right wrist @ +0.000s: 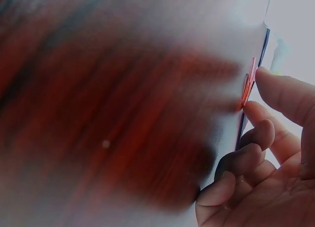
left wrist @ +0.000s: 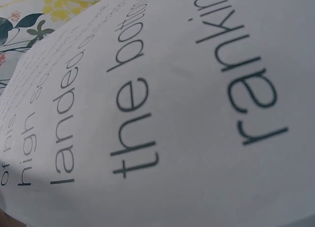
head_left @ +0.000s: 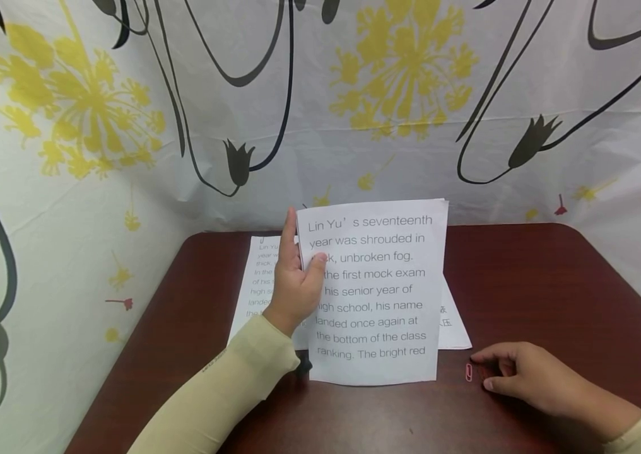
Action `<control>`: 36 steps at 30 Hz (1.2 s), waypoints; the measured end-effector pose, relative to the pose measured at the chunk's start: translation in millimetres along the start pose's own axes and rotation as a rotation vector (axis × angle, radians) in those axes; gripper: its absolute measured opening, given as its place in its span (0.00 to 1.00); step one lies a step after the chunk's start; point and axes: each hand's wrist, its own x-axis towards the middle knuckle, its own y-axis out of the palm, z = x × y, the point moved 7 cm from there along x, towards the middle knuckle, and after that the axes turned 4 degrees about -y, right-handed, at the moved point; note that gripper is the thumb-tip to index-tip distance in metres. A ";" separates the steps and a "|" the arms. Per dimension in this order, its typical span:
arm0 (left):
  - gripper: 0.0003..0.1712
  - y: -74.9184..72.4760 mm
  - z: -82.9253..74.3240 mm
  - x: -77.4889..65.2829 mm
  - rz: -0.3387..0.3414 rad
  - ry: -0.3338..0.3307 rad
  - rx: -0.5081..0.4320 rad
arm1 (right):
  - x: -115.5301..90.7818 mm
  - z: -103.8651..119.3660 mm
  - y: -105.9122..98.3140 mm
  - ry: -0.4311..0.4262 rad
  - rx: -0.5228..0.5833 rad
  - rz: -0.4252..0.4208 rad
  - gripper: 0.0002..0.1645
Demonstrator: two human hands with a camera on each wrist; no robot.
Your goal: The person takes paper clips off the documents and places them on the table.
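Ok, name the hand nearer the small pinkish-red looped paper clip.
Right. The right hand is beside the clip; the left hand is farther off leftward, holding white printed paper sheets.

Surface (head_left: 377, 419): dark and evenly lit in the head view, a soft pale sheen toward its near edge; in the right wrist view it smears far out of focus, streaked with whitish glare.
Cloth backdrop (head_left: 320, 104): bright, diffusely lit, greyer just above the surface's far edge.
Held page (head_left: 380, 296): readable in the head view; dim grey in the left wrist view, bowed by lens distortion, its print softening with distance.
Right grip (head_left: 536, 378): fairly sharp in its wrist view, against a nearly white, overexposed patch.
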 end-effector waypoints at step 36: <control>0.56 3.2 -6.2 1.2 -0.005 0.028 -0.016 | 42.9 110.3 -6.8 -0.378 0.551 -0.362 0.62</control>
